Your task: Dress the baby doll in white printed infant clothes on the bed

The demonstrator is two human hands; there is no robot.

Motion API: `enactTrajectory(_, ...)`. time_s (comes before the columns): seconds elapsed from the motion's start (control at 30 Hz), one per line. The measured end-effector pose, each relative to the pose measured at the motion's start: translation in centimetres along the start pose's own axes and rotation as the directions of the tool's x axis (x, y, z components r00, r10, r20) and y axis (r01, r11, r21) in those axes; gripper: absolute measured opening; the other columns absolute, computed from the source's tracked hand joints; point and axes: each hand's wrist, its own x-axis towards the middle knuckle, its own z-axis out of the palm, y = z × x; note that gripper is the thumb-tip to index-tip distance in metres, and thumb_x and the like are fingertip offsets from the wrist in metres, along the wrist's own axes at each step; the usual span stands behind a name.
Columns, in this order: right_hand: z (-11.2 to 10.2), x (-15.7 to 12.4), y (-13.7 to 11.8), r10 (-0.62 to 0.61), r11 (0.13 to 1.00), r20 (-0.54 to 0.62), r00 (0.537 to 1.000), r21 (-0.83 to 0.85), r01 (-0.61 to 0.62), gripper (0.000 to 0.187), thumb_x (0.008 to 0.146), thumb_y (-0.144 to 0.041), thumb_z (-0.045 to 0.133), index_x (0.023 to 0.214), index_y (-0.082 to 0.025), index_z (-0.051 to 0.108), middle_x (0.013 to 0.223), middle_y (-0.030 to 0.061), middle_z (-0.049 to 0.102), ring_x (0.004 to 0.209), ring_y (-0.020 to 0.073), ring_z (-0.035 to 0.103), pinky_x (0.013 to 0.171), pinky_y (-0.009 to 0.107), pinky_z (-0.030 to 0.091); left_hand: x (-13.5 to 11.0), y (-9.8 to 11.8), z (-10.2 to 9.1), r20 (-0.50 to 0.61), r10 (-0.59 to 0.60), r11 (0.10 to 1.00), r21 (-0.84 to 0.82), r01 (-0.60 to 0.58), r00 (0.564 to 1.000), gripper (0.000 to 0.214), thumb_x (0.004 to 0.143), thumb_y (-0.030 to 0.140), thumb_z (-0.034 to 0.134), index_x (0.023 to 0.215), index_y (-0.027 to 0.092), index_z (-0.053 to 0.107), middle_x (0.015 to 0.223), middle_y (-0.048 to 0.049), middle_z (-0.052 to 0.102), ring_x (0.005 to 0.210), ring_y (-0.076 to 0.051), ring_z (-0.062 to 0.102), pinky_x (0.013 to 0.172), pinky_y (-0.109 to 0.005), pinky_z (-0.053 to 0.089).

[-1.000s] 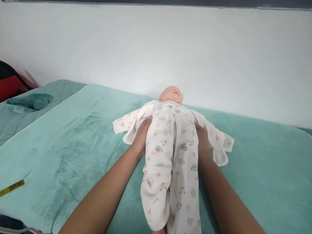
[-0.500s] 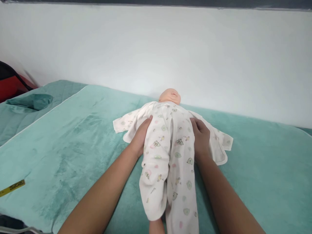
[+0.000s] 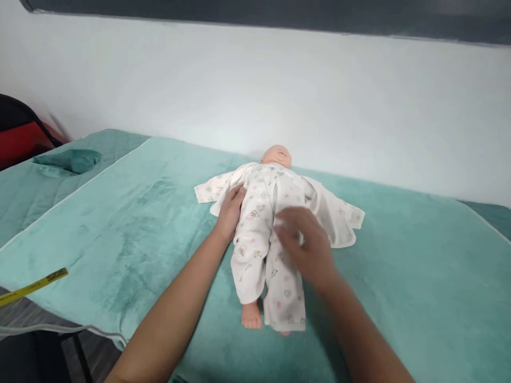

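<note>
A baby doll (image 3: 275, 156) lies on its back on a teal blanket (image 3: 131, 223), dressed in a white printed sleepsuit (image 3: 259, 223). One bare foot (image 3: 251, 315) sticks out of the left trouser leg. My left hand (image 3: 230, 211) rests against the doll's side at the waist, fingers curved onto the cloth. My right hand (image 3: 307, 247) hovers over the doll's hips and thigh, blurred by motion, so its fingers cannot be read. The sleepsuit's sleeves lie spread flat to both sides.
A white wall runs close behind the doll's head. A folded teal cloth (image 3: 67, 159) lies at the back left, beside a red and black object (image 3: 19, 138). A yellow measuring tape (image 3: 34, 286) lies at the blanket's front left edge.
The doll now lies farther from me and flat, with its foot in view. My right hand left the doll's side and swung over its hips. My left hand stays at the waist.
</note>
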Motion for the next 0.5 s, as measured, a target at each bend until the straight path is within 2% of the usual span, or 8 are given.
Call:
enactTrajectory(0.07, -0.4, -2.7, -3.1, -0.087, 0.995, 0.125, 0.988, -0.027, 0.091, 0.013, 0.091, -0.022, 0.058, 0.103, -0.024, 0.061, 0.103, 0.0051, 0.066, 0.104, 0.0212, 0.059, 0.091, 0.039, 0.046, -1.7, -0.2, -1.2, -0.065, 0.03, 0.997, 0.066, -0.026, 0.997, 0.032, 0.085, 0.04, 0.061, 0.108, 0.019, 0.066, 0.123, -0.0073, 0.066, 0.117, -0.023, 0.058, 0.106, -0.038, 0.04)
enactTrajectory(0.13, -0.5, -5.3, -5.4, -0.057, 0.998, 0.283, 0.957, -0.019, 0.065, 0.017, 0.091, -0.021, 0.058, 0.108, -0.024, 0.058, 0.107, 0.0053, 0.065, 0.103, 0.0206, 0.058, 0.088, 0.037, 0.047, -4.3, -0.4, -2.8, -0.077, 0.049, 0.991, 0.125, -0.039, 0.996, 0.027, 0.084, 0.036, 0.062, 0.104, 0.019, 0.066, 0.113, -0.0063, 0.068, 0.106, -0.021, 0.061, 0.098, -0.036, 0.044)
enactTrajectory(0.2, -0.3, -7.1, -6.7, 0.002, 0.995, 0.393, 0.92, -0.089, 0.036, 0.02, 0.09, -0.016, 0.056, 0.109, -0.024, 0.057, 0.109, 0.0049, 0.064, 0.103, 0.0214, 0.057, 0.088, 0.038, 0.046, -7.4, -0.5, -4.4, -0.025, 0.046, 0.975, 0.218, -0.039, 0.999, 0.023, 0.084, 0.034, 0.061, 0.101, 0.02, 0.065, 0.1, -0.0044, 0.069, 0.093, -0.018, 0.062, 0.09, -0.033, 0.047)
enactTrajectory(0.3, 0.8, -8.5, -7.4, 0.072, 0.94, 0.425, 0.902, -0.331, 0.081, 0.023, 0.085, -0.007, 0.054, 0.101, -0.022, 0.058, 0.105, 0.0054, 0.065, 0.099, 0.0244, 0.056, 0.089, 0.043, 0.042, -12.0, -0.4, -6.6, 0.157, 0.022, 0.923, 0.376, -0.08, 0.987, 0.015, 0.086, 0.028, 0.057, 0.097, 0.019, 0.065, 0.089, -0.0027, 0.066, 0.085, -0.016, 0.06, 0.083, -0.031, 0.047)
enactTrajectory(0.37, 1.8, -8.7, -7.3, 0.104, 0.866, 0.405, 0.909, -0.486, 0.117, 0.021, 0.083, -0.004, 0.054, 0.095, -0.02, 0.059, 0.1, 0.0074, 0.065, 0.094, 0.0261, 0.055, 0.086, 0.044, 0.04, -14.2, -0.2, -7.6, 0.258, 0.027, 0.891, 0.432, -0.14, 0.966, 0.011, 0.084, 0.022, 0.057, 0.093, 0.019, 0.063, 0.091, -0.0031, 0.065, 0.087, -0.016, 0.06, 0.084, -0.031, 0.047)
enactTrajectory(0.5, 3.6, -8.5, -6.8, 0.093, 0.77, 0.37, 0.925, -0.616, 0.169, 0.012, 0.084, -0.007, 0.056, 0.084, -0.02, 0.059, 0.089, 0.0085, 0.066, 0.088, 0.0259, 0.053, 0.077, 0.04, 0.036, -16.6, 0.3, -8.6, 0.375, 0.064, 0.857, 0.455, -0.243, 0.925, 0.023, 0.077, 0.013, 0.061, 0.099, 0.021, 0.059, 0.1, -0.0035, 0.062, 0.094, -0.017, 0.06, 0.089, -0.034, 0.048)
